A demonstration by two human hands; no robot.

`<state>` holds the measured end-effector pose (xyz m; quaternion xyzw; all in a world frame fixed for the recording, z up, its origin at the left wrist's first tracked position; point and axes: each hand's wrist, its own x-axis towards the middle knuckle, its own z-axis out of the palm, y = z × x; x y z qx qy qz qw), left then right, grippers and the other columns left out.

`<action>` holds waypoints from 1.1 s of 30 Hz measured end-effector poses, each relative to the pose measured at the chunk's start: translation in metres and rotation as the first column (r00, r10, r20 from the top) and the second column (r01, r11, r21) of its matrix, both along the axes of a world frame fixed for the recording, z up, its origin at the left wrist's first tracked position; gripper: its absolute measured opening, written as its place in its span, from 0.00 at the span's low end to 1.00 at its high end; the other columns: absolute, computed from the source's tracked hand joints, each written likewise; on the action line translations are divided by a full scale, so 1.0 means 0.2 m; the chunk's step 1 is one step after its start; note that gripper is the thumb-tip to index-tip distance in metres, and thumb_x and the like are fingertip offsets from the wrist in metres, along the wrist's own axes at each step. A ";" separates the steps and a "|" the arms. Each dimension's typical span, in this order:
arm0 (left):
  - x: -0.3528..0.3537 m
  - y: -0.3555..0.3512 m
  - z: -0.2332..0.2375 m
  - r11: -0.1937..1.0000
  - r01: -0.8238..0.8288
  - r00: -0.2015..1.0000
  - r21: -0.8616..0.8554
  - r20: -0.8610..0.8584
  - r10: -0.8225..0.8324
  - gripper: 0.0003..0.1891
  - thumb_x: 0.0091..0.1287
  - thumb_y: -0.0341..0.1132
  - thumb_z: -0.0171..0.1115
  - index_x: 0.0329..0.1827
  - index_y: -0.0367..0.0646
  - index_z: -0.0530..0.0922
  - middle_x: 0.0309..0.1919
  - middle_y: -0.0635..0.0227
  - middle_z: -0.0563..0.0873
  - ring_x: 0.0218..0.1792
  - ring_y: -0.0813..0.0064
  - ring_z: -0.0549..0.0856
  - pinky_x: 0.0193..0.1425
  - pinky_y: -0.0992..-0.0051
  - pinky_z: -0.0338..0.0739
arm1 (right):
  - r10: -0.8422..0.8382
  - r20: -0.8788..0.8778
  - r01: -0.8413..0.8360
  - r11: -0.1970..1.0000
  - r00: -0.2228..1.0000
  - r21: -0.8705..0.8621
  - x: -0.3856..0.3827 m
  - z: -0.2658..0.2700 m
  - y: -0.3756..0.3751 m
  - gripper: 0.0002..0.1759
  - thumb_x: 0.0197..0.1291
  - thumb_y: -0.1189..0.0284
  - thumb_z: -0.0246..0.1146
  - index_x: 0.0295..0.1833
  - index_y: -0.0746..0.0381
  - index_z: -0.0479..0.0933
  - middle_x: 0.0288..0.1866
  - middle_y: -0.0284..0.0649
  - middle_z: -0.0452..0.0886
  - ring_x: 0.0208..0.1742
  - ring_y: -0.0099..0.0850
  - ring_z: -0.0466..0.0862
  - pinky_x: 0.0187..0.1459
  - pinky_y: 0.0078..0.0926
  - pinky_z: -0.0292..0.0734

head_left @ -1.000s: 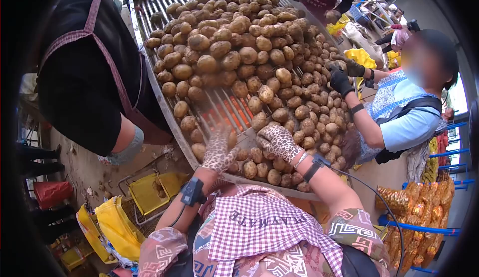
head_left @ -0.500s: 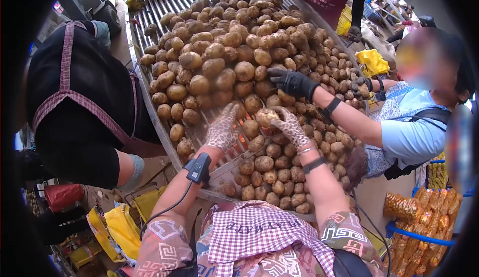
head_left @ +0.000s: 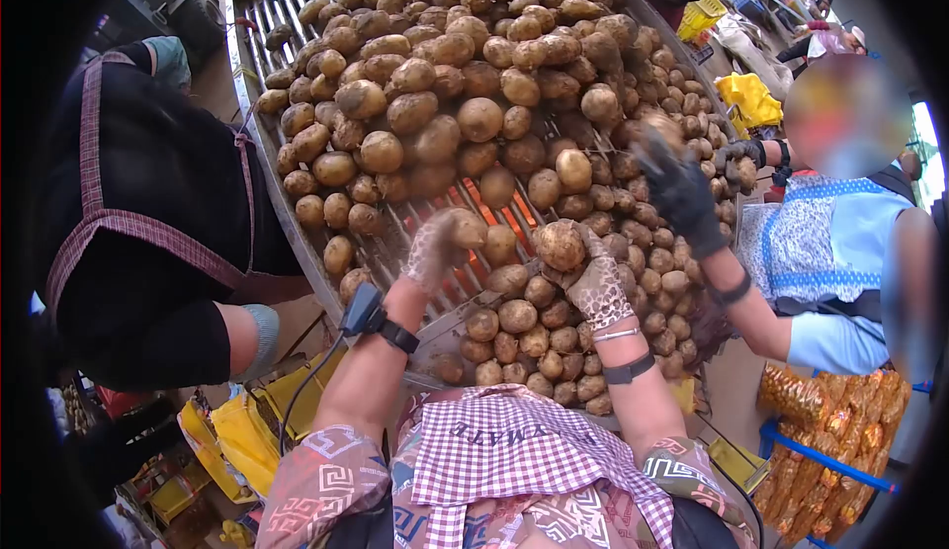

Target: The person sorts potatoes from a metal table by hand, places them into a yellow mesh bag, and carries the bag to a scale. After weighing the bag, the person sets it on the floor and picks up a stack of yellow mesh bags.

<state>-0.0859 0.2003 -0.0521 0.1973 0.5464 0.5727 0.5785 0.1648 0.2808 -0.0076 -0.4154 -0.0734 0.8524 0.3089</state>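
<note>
Both my hands wear leopard-print gloves. My left hand (head_left: 432, 250) is closed round a potato (head_left: 467, 229), blurred by motion, over the slatted metal rack (head_left: 450, 297). Its fingertips are partly hidden. In my right hand (head_left: 601, 287) sits a rounder, soil-covered potato (head_left: 559, 246), gripped from its right side and underneath. Loose potatoes lie on the slats between and beyond the two hands. Below my right hand, a pile of smaller potatoes (head_left: 519, 317) fills the near end of the rack. An orange glow (head_left: 514, 221) shows up through the slats.
A co-worker's dark-gloved hand (head_left: 687, 198) at the right lifts a blurred potato. Another person in a black apron (head_left: 148, 203) stands close at the left rail (head_left: 282, 193). Netted orange sacks (head_left: 835, 440) stand lower right, and yellow sacks (head_left: 247, 445) lower left.
My left hand has closed on a potato. My right hand has moved slightly right and toward me with its potato. The co-worker's gloved hand has swung right, off the pile, with a potato.
</note>
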 end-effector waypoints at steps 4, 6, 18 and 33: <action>-0.02 -0.21 0.10 0.995 -0.022 0.728 0.093 0.684 -0.048 0.32 0.67 0.59 0.56 0.59 0.38 0.76 0.54 0.58 0.83 0.58 0.61 0.81 0.58 0.60 0.79 | 0.109 0.101 -0.138 0.926 0.989 0.351 -0.19 0.11 -0.12 0.20 0.71 0.62 0.55 0.61 0.61 0.72 0.59 0.43 0.77 0.59 0.36 0.79 0.58 0.40 0.80; 0.00 -0.29 0.13 0.978 -0.021 0.583 0.206 0.797 -0.155 0.33 0.67 0.60 0.58 0.62 0.39 0.75 0.60 0.55 0.79 0.60 0.57 0.79 0.61 0.55 0.78 | 0.164 0.266 -0.270 0.859 0.950 0.435 -0.32 0.22 -0.21 0.20 0.71 0.66 0.57 0.63 0.65 0.70 0.59 0.43 0.77 0.60 0.31 0.79 0.61 0.33 0.76; 0.04 -1.37 0.09 0.925 -0.378 0.365 0.039 0.924 0.110 0.29 0.67 0.45 0.63 0.67 0.41 0.67 0.58 0.42 0.77 0.48 0.54 0.86 0.45 0.56 0.87 | 0.584 0.622 -0.823 0.150 0.521 0.548 -0.45 0.27 -0.71 0.28 0.61 0.76 0.59 0.68 0.67 0.68 0.59 0.46 0.79 0.59 0.33 0.80 0.62 0.30 0.73; -0.58 -2.22 -0.70 0.008 -0.816 0.033 -0.578 -0.031 0.999 0.27 0.73 0.47 0.51 0.71 0.46 0.63 0.69 0.53 0.69 0.66 0.59 0.73 0.64 0.52 0.73 | 0.318 0.796 -0.853 0.107 0.515 0.510 -0.43 0.17 -0.57 0.17 0.67 0.76 0.59 0.60 0.66 0.75 0.52 0.38 0.82 0.52 0.26 0.81 0.55 0.25 0.76</action>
